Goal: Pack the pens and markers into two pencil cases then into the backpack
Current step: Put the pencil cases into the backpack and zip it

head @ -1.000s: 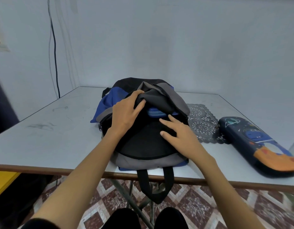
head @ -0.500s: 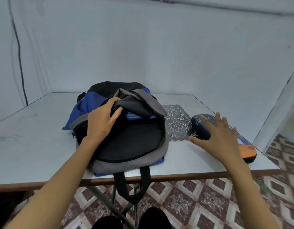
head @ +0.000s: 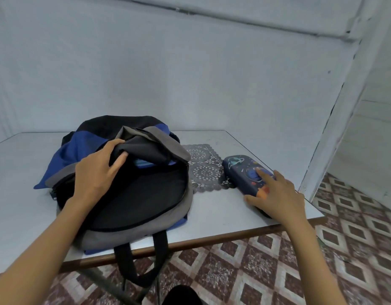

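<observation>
Right hand is lying over the near end of the dark blue pencil case, fingers spread fairly wide and not closed round it: index fingertip is resting on the printed lid, thumb is lying along the near side at table level, palm is covering the orange end. Whether the remaining fingers are touching the far side cannot be told. The case is lying flat near the right edge of the white table, long axis running diagonally, far end pointing away and left toward the grey lace mat, whose corner it is overlapping or touching; near end is pointing toward the table's front right corner. Left hand is pinching the black and grey flap of the backpack, fingers curled over the top of the fabric and thumb tucked beneath, holding the mouth open. A light blue object, only partly visible, is showing inside the opening. The backpack is lying flat at the table's front, just left of the mat, its black carry loop hanging over the edge above patterned floor tiles.
</observation>
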A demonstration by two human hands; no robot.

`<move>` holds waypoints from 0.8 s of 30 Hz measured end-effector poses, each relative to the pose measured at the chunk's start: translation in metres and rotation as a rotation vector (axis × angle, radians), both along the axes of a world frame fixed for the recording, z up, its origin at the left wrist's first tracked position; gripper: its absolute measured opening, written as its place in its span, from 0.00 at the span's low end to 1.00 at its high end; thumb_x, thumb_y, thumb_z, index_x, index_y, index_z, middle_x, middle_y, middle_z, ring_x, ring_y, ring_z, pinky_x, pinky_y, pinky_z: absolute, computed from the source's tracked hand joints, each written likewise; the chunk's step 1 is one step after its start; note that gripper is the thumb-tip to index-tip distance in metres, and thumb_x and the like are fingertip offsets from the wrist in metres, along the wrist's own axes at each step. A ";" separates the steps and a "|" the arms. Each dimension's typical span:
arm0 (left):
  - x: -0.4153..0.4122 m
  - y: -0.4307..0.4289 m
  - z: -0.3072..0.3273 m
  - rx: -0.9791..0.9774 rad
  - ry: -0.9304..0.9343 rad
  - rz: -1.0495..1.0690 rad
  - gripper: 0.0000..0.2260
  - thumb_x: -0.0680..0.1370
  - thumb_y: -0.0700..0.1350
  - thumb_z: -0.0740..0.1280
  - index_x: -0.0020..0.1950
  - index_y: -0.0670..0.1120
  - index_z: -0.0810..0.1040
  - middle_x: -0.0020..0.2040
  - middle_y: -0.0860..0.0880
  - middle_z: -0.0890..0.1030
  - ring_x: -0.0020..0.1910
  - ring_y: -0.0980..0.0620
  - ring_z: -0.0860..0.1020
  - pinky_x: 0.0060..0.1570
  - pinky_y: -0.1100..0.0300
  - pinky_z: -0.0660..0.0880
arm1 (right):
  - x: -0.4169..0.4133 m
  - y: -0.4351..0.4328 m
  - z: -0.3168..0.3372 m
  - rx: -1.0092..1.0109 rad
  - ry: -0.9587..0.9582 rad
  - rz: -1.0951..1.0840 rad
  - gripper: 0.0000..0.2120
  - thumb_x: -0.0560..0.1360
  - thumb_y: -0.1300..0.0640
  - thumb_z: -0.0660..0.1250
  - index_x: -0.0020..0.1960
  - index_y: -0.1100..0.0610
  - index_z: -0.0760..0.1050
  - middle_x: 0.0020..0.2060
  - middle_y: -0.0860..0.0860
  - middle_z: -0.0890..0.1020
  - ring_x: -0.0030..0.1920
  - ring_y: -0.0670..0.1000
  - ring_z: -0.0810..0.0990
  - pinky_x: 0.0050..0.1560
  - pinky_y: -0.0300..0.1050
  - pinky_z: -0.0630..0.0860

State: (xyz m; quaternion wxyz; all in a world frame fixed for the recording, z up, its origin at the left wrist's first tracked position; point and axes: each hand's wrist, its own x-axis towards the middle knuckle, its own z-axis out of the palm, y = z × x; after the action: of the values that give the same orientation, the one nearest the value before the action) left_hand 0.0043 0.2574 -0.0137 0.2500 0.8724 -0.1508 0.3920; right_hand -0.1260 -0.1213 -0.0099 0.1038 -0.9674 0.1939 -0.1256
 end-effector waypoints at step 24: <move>0.004 -0.001 0.004 -0.006 0.047 0.000 0.18 0.82 0.53 0.60 0.70 0.50 0.70 0.45 0.45 0.82 0.41 0.46 0.79 0.40 0.52 0.74 | -0.015 0.060 0.022 0.165 -0.379 0.137 0.27 0.63 0.45 0.75 0.62 0.39 0.77 0.68 0.44 0.73 0.66 0.53 0.71 0.59 0.55 0.71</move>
State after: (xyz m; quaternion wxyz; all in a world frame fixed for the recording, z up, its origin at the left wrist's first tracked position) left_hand 0.0086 0.2559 -0.0095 0.2560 0.8806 -0.1437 0.3719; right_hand -0.1407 -0.0615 0.0123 0.2254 -0.9256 0.1145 -0.2816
